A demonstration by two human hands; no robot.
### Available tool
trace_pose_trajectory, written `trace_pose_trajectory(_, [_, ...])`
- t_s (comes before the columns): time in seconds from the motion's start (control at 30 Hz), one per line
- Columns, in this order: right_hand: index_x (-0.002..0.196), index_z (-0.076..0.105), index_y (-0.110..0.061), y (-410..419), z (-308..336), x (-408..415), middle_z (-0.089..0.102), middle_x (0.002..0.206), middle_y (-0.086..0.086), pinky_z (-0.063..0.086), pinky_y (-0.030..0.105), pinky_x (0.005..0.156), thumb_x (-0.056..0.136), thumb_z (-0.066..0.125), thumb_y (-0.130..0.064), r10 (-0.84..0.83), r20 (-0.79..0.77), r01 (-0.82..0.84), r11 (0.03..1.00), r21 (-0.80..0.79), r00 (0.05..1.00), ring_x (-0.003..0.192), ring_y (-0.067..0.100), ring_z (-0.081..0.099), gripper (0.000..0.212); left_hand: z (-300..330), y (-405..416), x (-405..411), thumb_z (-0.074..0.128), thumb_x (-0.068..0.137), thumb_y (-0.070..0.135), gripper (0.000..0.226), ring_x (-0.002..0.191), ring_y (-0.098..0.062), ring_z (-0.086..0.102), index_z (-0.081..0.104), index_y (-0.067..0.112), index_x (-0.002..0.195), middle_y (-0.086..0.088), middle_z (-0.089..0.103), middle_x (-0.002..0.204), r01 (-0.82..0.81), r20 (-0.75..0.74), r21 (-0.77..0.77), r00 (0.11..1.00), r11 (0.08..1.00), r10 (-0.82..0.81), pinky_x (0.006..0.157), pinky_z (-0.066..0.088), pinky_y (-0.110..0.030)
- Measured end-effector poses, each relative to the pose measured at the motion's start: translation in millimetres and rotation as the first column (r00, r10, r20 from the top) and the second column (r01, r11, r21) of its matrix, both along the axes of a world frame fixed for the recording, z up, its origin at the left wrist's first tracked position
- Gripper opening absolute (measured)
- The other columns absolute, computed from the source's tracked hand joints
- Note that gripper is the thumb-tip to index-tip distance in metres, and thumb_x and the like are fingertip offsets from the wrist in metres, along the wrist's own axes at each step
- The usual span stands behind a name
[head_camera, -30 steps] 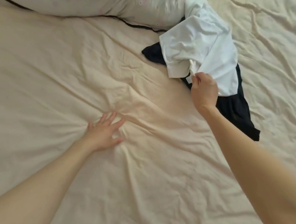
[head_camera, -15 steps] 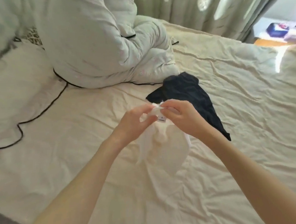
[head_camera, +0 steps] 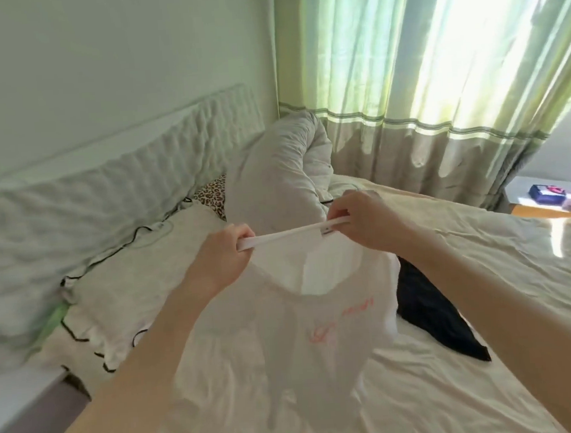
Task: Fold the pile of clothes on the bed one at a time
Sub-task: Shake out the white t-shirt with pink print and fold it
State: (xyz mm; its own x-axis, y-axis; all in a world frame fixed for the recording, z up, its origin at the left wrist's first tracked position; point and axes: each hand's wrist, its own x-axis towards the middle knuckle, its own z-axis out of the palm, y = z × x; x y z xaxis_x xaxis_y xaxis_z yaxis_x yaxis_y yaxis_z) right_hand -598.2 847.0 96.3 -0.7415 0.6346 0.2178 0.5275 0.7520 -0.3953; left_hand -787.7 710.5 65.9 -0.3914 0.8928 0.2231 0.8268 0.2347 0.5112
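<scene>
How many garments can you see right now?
2. A white T-shirt is held up by its collar between the left hand and right hand; a dark garment lies on the bed behind it. Others may be hidden.

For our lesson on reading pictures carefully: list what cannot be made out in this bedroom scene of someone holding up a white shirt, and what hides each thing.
Head view only:
- Red print on the white shirt: blurred, unreadable.
- Collar tag by the right hand: too small to read.
- Dark garment: partly hidden behind the shirt and right arm, so its kind is unclear.
- Left hand: its grip hides that collar end.
- Items on the side table: small, cut by the right edge.
</scene>
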Motion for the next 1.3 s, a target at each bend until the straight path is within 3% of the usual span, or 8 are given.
trace_pose_trajectory(0.13, [0.092, 0.071, -0.01, -23, 38, -15, 0.058, 0.091, 0.004, 0.031, 0.02, 0.072, 0.089, 0.056, -0.008, -0.042, -0.047, 0.044, 0.998, 0.04, 0.998, 0.088, 0.017, 0.049, 0.015, 60, -47, -33, 0.056, 0.084, 0.003, 0.016, 0.064, -0.007, 0.045, 0.059, 0.018, 0.079, 0.013, 0.051, 0.067, 0.007, 0.01, 0.074, 1.0, 0.997, -0.008, 0.056, 0.032, -0.008])
trace_pose_trajectory(0.3, [0.084, 0.07, -0.018, -43, 68, -21, 0.066, 0.083, -0.003, 0.047, 0.025, 0.085, 0.085, 0.062, -0.006, -0.06, -0.249, 0.028, 0.991, -0.129, 0.967, 0.087, 0.014, 0.061, 0.014, 103, -91, -62, 0.055, 0.085, 0.006, 0.024, 0.06, 0.003, 0.05, 0.06, 0.028, 0.075, 0.015, 0.056, 0.068, -0.059, 0.053, 0.212, 0.997, 0.975, 0.049, 0.048, 0.035, -0.008])
trace_pose_trajectory(0.47, [0.075, 0.065, -0.019, -66, 80, -27, 0.063, 0.073, -0.006, 0.046, 0.007, 0.067, 0.086, 0.061, 0.002, 0.078, -0.407, -0.214, 0.929, -0.301, 0.91, 0.064, -0.006, 0.058, 0.024, 114, -127, -83, 0.064, 0.087, 0.024, 0.02, 0.062, -0.011, 0.047, 0.064, 0.037, 0.073, 0.002, 0.055, 0.07, 0.041, 0.174, 0.188, 0.982, 0.981, -0.074, 0.059, 0.035, -0.022])
trace_pose_trajectory(0.67, [0.075, 0.055, -0.01, -72, 86, -31, 0.044, 0.067, 0.0, 0.033, 0.016, 0.053, 0.094, 0.054, -0.012, 0.122, -0.418, -0.314, 0.847, -0.429, 0.9, 0.058, 0.008, 0.042, 0.019, 133, -157, -102, 0.07, 0.081, 0.017, 0.025, 0.083, -0.003, 0.064, 0.068, 0.035, 0.099, 0.007, 0.071, 0.092, 0.125, 0.315, 0.11, 0.936, 0.986, -0.154, 0.074, 0.047, -0.015])
trace_pose_trajectory(0.87, [0.104, 0.065, -0.003, -62, 100, -24, 0.071, 0.09, 0.003, 0.051, 0.018, 0.07, 0.079, 0.063, -0.007, 0.277, -0.367, -0.459, 0.58, -0.673, 0.888, 0.084, 0.014, 0.067, 0.025, 130, -157, -111, 0.06, 0.09, 0.017, 0.011, 0.071, -0.008, 0.06, 0.07, 0.018, 0.086, 0.001, 0.068, 0.078, 0.012, 0.282, 0.232, 0.956, 0.973, -0.079, 0.067, 0.045, -0.022])
trace_pose_trajectory(0.93, [0.103, 0.068, -0.006, -61, 96, -26, 0.072, 0.092, 0.004, 0.053, 0.021, 0.073, 0.083, 0.061, 0.004, 0.265, -0.32, -0.415, 0.635, -0.652, 0.909, 0.086, 0.015, 0.068, 0.023, 121, -151, -113, 0.06, 0.091, 0.02, 0.016, 0.064, -0.01, 0.052, 0.067, 0.018, 0.078, 0.002, 0.06, 0.068, -0.051, 0.24, 0.288, 0.971, 0.956, -0.021, 0.06, 0.039, -0.023])
trace_pose_trajectory(1.1, [0.079, 0.07, -0.017, -65, 71, -37, 0.069, 0.079, 0.008, 0.052, 0.035, 0.075, 0.087, 0.066, -0.016, -0.008, -0.363, -0.101, 0.954, -0.281, 0.932, 0.076, 0.022, 0.063, 0.009, 91, -141, -108, 0.057, 0.092, 0.028, 0.018, 0.053, -0.001, 0.046, 0.057, 0.023, 0.074, 0.009, 0.053, 0.058, -0.165, 0.087, 0.387, 0.986, 0.907, 0.142, 0.052, 0.035, -0.015])
trace_pose_trajectory(1.3, [0.073, 0.055, 0.008, -88, -6, -29, 0.049, 0.062, 0.008, 0.035, 0.03, 0.055, 0.09, 0.061, -0.034, -0.152, -0.414, 0.019, 0.951, -0.309, 0.898, 0.057, 0.017, 0.044, 0.046, 13, -161, -94, 0.058, 0.082, 0.055, 0.028, 0.059, -0.007, 0.05, 0.053, 0.031, 0.068, 0.009, 0.054, 0.055, -0.258, 0.147, 0.237, 0.962, 0.937, 0.228, 0.059, 0.04, -0.028])
